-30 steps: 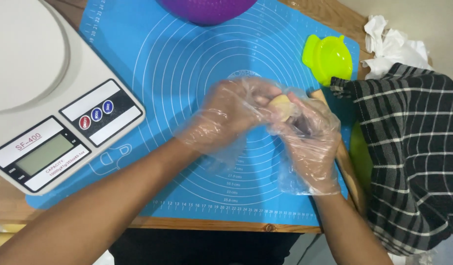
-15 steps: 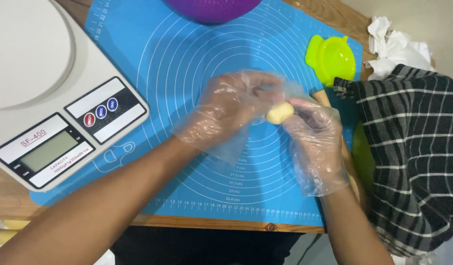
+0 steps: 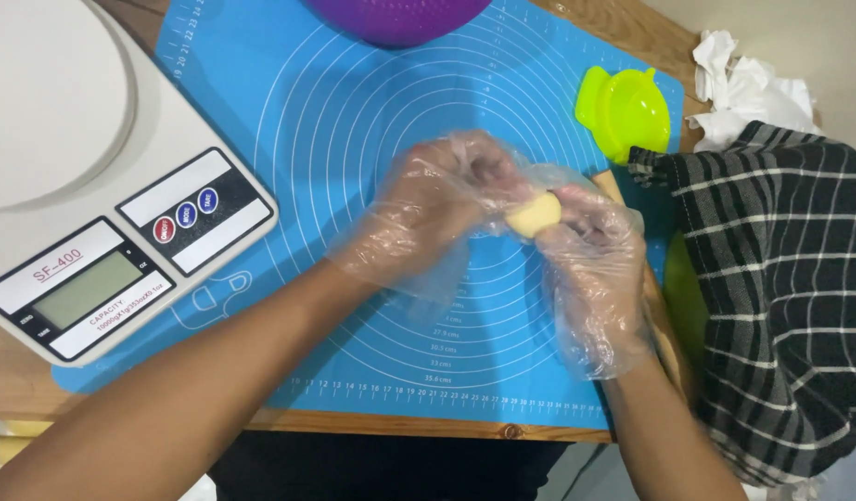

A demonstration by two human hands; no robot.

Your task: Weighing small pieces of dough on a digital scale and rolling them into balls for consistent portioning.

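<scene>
A small, pale yellow dough ball (image 3: 534,214) looks smooth and rounded. The gloved left hand (image 3: 428,209) and gloved right hand (image 3: 595,264) both curl narrowly around it, pinching it above the blue mat (image 3: 354,121).

Mat (image 3: 354,121) on worktop (image 3: 623,28); scale (image 3: 94,186) left, bowl (image 3: 396,14) behind, mould (image 3: 625,111) and cloth (image 3: 780,297) right.

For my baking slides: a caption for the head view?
Gloved left hand and right hand pinch a dough ball above a blue mat.
</scene>
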